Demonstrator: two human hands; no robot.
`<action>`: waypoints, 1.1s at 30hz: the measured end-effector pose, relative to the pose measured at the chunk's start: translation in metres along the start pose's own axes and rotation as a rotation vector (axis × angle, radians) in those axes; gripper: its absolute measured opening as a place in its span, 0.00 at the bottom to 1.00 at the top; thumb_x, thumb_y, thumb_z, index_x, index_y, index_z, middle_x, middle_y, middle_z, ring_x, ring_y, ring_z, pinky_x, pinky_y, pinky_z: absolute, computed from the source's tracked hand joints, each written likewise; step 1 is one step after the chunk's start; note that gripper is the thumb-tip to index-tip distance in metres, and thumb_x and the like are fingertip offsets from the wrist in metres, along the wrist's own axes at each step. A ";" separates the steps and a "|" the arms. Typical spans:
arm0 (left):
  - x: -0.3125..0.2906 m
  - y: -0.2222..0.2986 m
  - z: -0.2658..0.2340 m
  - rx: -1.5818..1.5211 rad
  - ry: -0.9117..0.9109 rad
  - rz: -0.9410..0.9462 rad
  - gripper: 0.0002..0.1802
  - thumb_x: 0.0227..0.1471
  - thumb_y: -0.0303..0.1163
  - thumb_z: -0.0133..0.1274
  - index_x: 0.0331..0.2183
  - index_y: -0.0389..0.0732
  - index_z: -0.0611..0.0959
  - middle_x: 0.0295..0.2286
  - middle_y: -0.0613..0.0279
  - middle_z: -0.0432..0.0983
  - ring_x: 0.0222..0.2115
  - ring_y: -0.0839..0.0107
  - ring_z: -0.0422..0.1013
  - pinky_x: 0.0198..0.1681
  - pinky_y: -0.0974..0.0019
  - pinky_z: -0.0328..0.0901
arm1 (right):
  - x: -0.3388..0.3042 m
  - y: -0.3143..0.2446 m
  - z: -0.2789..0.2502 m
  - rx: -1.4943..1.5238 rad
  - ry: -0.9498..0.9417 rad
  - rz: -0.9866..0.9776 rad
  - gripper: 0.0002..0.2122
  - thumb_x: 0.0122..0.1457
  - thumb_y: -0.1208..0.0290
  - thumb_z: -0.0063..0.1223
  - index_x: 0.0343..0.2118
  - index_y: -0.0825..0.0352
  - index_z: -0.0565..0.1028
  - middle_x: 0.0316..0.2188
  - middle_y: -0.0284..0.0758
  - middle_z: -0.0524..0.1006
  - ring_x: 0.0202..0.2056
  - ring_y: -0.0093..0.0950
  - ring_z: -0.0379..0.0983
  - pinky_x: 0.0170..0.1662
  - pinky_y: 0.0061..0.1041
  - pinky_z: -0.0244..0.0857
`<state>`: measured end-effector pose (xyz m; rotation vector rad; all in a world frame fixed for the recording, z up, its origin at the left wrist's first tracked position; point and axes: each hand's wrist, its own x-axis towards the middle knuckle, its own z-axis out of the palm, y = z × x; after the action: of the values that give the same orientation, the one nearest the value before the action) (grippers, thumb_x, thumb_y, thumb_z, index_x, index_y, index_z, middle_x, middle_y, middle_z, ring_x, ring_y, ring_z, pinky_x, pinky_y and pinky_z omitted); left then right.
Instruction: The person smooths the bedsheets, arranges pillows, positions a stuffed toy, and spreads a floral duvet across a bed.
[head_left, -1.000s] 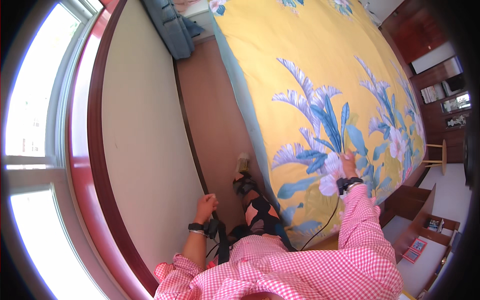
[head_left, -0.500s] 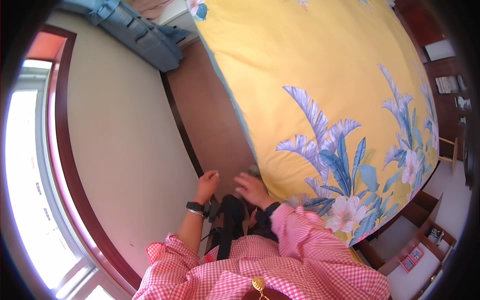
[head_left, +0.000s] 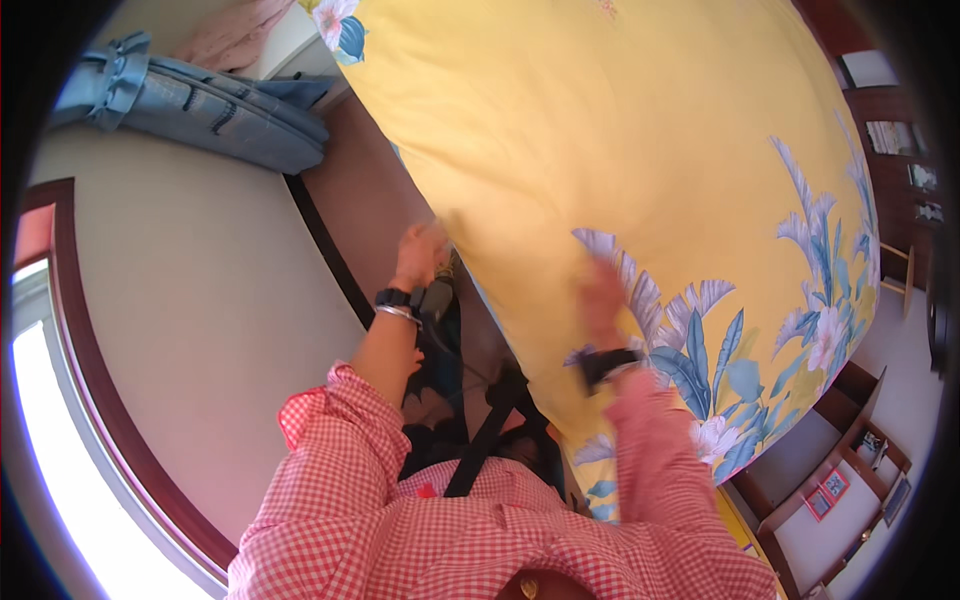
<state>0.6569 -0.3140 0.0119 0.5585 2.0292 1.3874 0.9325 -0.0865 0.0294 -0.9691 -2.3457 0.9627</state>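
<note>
A yellow bed cover (head_left: 520,130) with purple and blue leaves and pink-white flowers spreads over the bed, filling the middle and right. My left hand (head_left: 420,256), wearing a dark watch and a silver bracelet, is at the cover's left edge. Its fingers look bent but are smeared, so whether they pinch the cloth cannot be made out. Over the cover's near part is my right hand (head_left: 602,300), with a dark band at the wrist. Motion blurs it strongly; its fingers and any contact with the cloth are unclear.
A narrow strip of brown floor (head_left: 350,190) runs between bed and white wall (head_left: 200,270). Gathered blue curtain (head_left: 220,110) hangs at the far left, beside a pink cloth (head_left: 232,38). A bright window (head_left: 70,450) is at left. Brown shelves (head_left: 850,440) stand at right.
Both hands have moved forward, away from my body. The right hand has also swung right over the bed cover; the left has reached the cover's edge. My view has shifted and turned a little.
</note>
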 end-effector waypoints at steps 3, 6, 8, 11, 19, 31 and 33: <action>0.041 0.060 0.092 -0.642 0.100 -0.681 0.25 0.48 0.39 0.50 0.46 0.36 0.67 0.38 0.60 0.70 0.40 0.68 0.66 0.40 0.64 0.61 | -0.073 -0.058 0.024 -0.262 -0.521 -0.147 0.21 0.49 0.58 0.47 0.48 0.53 0.66 0.47 0.35 0.67 0.52 0.33 0.58 0.52 0.37 0.50; 0.077 0.087 0.083 -0.601 0.049 -0.672 0.18 0.48 0.40 0.51 0.38 0.38 0.72 0.34 0.64 0.72 0.36 0.72 0.68 0.37 0.67 0.61 | -0.077 -0.072 0.033 0.223 -0.621 0.147 0.21 0.51 0.56 0.46 0.48 0.56 0.66 0.45 0.35 0.69 0.48 0.35 0.62 0.51 0.35 0.53; 0.097 0.092 0.058 -0.551 0.033 -0.682 0.16 0.47 0.40 0.52 0.35 0.39 0.73 0.32 0.65 0.73 0.35 0.74 0.68 0.36 0.68 0.61 | -0.064 -0.091 0.018 0.572 -0.584 0.613 0.20 0.53 0.53 0.43 0.45 0.61 0.68 0.43 0.35 0.71 0.44 0.34 0.66 0.47 0.32 0.57; 0.125 0.094 0.043 -0.566 0.087 -0.670 0.14 0.46 0.40 0.53 0.32 0.41 0.73 0.29 0.68 0.72 0.29 0.75 0.69 0.31 0.70 0.62 | -0.064 -0.086 -0.007 0.954 -0.516 1.376 0.21 0.55 0.53 0.39 0.43 0.65 0.68 0.40 0.36 0.72 0.42 0.32 0.68 0.46 0.29 0.59; 0.198 0.096 0.022 -0.426 0.287 -0.575 0.15 0.43 0.41 0.55 0.19 0.39 0.75 0.16 0.65 0.68 0.15 0.77 0.62 0.14 0.70 0.55 | -0.104 -0.079 0.003 1.274 0.310 1.816 0.35 0.52 0.41 0.39 0.53 0.67 0.53 0.52 0.44 0.58 0.52 0.36 0.58 0.50 0.40 0.56; 0.205 0.102 0.034 0.025 -0.066 -0.662 0.24 0.52 0.44 0.46 0.39 0.32 0.74 0.31 0.56 0.74 0.26 0.67 0.70 0.29 0.68 0.66 | -0.181 -0.027 0.048 1.600 0.819 1.488 0.24 0.56 0.48 0.39 0.50 0.59 0.62 0.47 0.35 0.67 0.47 0.32 0.63 0.49 0.34 0.59; 0.233 0.069 -0.036 -0.060 -0.013 -0.567 0.24 0.51 0.47 0.46 0.37 0.32 0.75 0.29 0.57 0.74 0.24 0.68 0.70 0.25 0.68 0.64 | -0.127 -0.048 0.054 1.627 0.751 1.557 0.24 0.57 0.50 0.38 0.50 0.62 0.61 0.48 0.36 0.66 0.48 0.33 0.62 0.51 0.34 0.57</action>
<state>0.4632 -0.1636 0.0284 -0.0432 1.9201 1.0849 0.9636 -0.2278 0.0138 -1.5925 0.4645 1.8059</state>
